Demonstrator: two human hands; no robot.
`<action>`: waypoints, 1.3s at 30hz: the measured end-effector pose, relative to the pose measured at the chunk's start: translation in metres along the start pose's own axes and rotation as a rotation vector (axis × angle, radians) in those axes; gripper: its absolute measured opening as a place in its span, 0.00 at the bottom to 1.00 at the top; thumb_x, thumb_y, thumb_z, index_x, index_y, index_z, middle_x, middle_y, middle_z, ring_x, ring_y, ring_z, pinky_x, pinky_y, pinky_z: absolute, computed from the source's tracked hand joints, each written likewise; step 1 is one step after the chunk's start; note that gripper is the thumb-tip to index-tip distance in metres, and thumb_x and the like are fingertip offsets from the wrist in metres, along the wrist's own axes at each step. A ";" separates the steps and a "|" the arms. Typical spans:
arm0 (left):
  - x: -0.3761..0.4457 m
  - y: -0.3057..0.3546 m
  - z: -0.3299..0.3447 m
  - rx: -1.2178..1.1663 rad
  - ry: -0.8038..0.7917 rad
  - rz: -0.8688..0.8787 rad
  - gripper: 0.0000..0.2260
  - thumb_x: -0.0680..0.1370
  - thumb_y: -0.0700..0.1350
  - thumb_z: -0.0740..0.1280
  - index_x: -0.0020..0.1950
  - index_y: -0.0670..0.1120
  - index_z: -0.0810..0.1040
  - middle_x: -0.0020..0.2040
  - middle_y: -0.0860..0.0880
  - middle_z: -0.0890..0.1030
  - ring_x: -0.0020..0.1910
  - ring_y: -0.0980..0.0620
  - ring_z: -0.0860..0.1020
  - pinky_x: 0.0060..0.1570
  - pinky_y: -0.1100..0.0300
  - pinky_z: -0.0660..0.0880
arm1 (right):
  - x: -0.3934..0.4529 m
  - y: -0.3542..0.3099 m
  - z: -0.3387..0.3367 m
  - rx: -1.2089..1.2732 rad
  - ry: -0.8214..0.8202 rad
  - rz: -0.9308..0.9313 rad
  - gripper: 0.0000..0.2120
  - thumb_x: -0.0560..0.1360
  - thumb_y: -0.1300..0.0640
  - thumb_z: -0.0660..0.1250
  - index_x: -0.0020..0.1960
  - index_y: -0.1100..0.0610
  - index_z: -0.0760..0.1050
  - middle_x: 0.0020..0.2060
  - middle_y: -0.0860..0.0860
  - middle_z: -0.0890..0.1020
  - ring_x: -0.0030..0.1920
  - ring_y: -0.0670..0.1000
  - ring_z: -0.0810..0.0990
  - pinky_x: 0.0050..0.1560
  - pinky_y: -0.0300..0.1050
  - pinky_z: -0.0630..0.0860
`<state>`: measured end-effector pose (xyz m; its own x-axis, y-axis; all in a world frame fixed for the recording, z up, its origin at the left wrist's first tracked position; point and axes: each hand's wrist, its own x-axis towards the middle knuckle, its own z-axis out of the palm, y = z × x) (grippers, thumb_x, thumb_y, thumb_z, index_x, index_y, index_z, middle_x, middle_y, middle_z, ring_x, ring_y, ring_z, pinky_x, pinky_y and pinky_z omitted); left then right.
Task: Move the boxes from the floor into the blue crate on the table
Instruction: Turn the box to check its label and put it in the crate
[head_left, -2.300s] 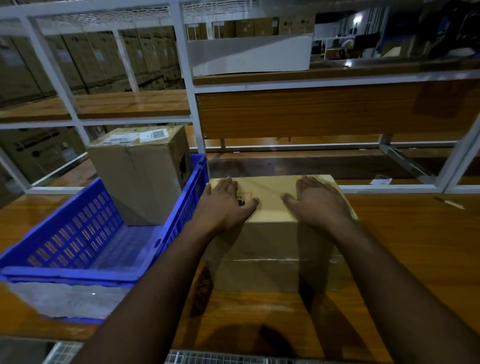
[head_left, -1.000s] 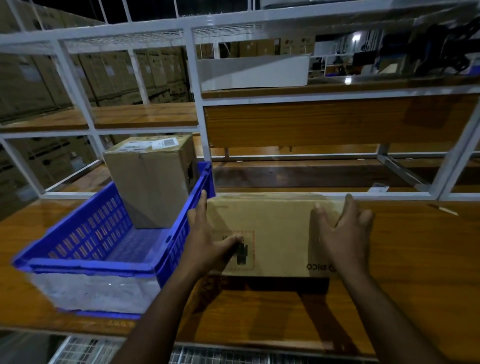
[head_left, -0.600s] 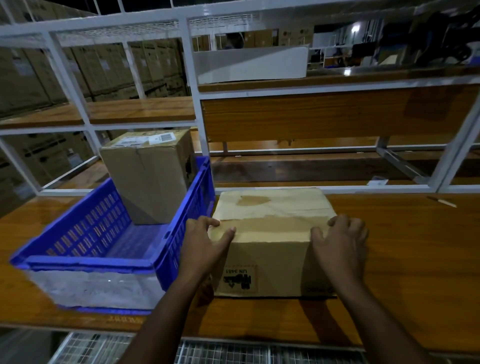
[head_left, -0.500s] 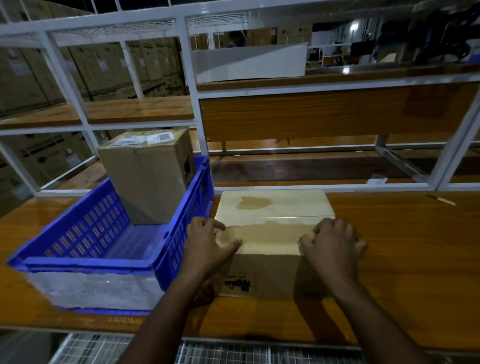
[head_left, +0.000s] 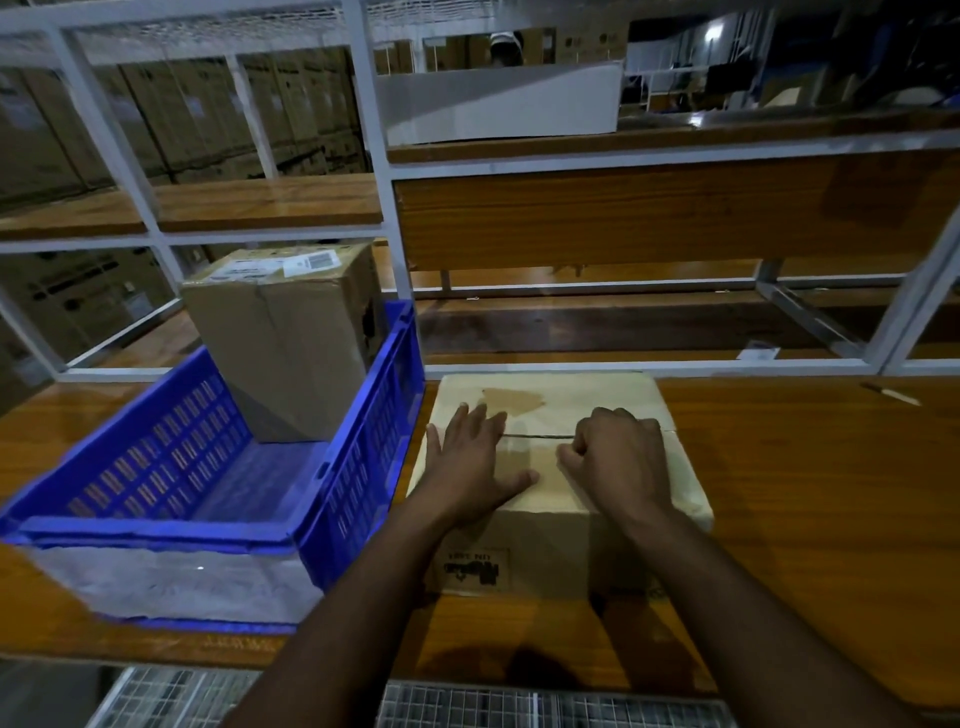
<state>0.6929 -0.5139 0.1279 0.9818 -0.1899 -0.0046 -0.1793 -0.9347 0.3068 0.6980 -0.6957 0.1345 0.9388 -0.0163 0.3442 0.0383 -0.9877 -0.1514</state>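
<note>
Box (head_left: 550, 467) sits on worktop (head_left: 805, 493) beside crate (head_left: 363, 441), left hand (head_left: 475, 462) flat on top, fingers straight, right hand (head_left: 615, 457) curled, holding nothing visible; grip both sides, lift over rim.

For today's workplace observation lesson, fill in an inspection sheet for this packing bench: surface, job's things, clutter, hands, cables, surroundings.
Surface: wooden table, glossy, inside a white metal frame.
Job's things: blue crate on the table's left, holding a tall labelled box upright at its far end; flat box on the table just right of the crate, top seam showing.
Clutter: small stick-like item and a slip of paper far right.
Hands: left hand flat on the flat box's lid; right hand curled at the seam, grip unclear.
Cables: nothing seen.
Surroundings: stacked cartons behind the frame; dim light.
</note>
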 end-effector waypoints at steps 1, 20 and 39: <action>0.003 -0.001 -0.003 0.003 -0.015 0.003 0.40 0.78 0.67 0.63 0.83 0.52 0.51 0.84 0.48 0.45 0.82 0.48 0.40 0.78 0.36 0.41 | 0.002 0.000 0.003 -0.016 -0.001 -0.016 0.14 0.77 0.44 0.66 0.53 0.52 0.83 0.49 0.49 0.83 0.50 0.49 0.78 0.59 0.50 0.71; 0.036 -0.003 0.012 0.007 0.321 -0.046 0.24 0.80 0.60 0.60 0.73 0.49 0.71 0.71 0.49 0.70 0.73 0.48 0.65 0.77 0.41 0.54 | 0.018 0.009 0.023 0.122 -0.161 -0.016 0.27 0.81 0.39 0.56 0.76 0.50 0.64 0.77 0.51 0.64 0.78 0.53 0.58 0.79 0.58 0.48; 0.024 -0.013 0.007 -0.247 0.455 -0.355 0.43 0.73 0.67 0.70 0.81 0.48 0.58 0.76 0.46 0.70 0.70 0.44 0.74 0.61 0.46 0.77 | 0.014 0.033 0.014 0.252 0.001 0.387 0.37 0.78 0.39 0.64 0.78 0.58 0.57 0.72 0.61 0.70 0.70 0.62 0.70 0.68 0.55 0.70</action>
<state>0.7189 -0.5080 0.1173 0.9169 0.3171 0.2423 0.1289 -0.8099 0.5722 0.7174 -0.7264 0.1215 0.9001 -0.3768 0.2186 -0.2329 -0.8403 -0.4895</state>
